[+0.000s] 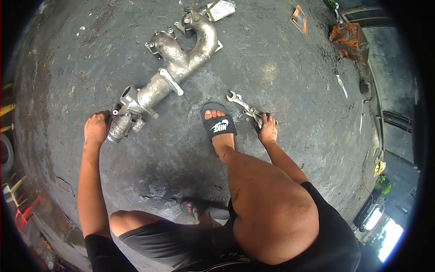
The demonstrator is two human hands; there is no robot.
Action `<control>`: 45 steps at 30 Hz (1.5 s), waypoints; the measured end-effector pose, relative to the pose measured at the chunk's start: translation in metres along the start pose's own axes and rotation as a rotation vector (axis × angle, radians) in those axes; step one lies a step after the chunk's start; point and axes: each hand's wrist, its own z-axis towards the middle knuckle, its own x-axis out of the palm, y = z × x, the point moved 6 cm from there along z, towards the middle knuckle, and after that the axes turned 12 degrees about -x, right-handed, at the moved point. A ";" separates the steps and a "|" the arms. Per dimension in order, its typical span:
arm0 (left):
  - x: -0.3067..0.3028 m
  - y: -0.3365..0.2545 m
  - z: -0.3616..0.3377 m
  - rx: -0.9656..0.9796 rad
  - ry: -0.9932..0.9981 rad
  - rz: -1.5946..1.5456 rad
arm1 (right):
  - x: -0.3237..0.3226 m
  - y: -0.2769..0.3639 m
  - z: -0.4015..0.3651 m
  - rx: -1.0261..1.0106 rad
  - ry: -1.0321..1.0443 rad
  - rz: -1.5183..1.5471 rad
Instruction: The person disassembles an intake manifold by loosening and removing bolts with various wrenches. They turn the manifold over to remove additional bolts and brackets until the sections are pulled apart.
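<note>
A silvery, grimy metal manifold (158,90) with branching curved pipes lies diagonally on the floor. My left hand (96,128) is closed at its near end, fingers against the small outlet pipe (119,128); a small round bolt-like piece (115,112) shows by the fingertips. My right hand (269,130) grips a bunch of wrenches on the floor, right of my sandalled foot (222,124). An open-ended wrench (236,99) sticks out of that bunch toward the manifold. The fingers partly hide the other wrenches.
A white container (221,10) stands at the manifold's far end. Farther right lie an orange-framed piece (298,20) and a crumpled orange bag (349,41). At the left edge are a tire (5,152) and a red object (23,213). My bent knee (285,217) rises between my arms.
</note>
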 end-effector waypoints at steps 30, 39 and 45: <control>0.002 0.003 -0.041 -0.123 -0.225 -0.194 | -0.100 0.435 0.111 -1.017 0.228 0.319; 0.015 -0.049 -0.065 -0.363 -0.383 -0.502 | -0.067 0.447 0.123 -1.012 0.269 0.282; 0.000 -0.079 -0.018 -0.066 -0.456 -0.138 | -0.071 0.440 0.123 -0.921 0.264 0.405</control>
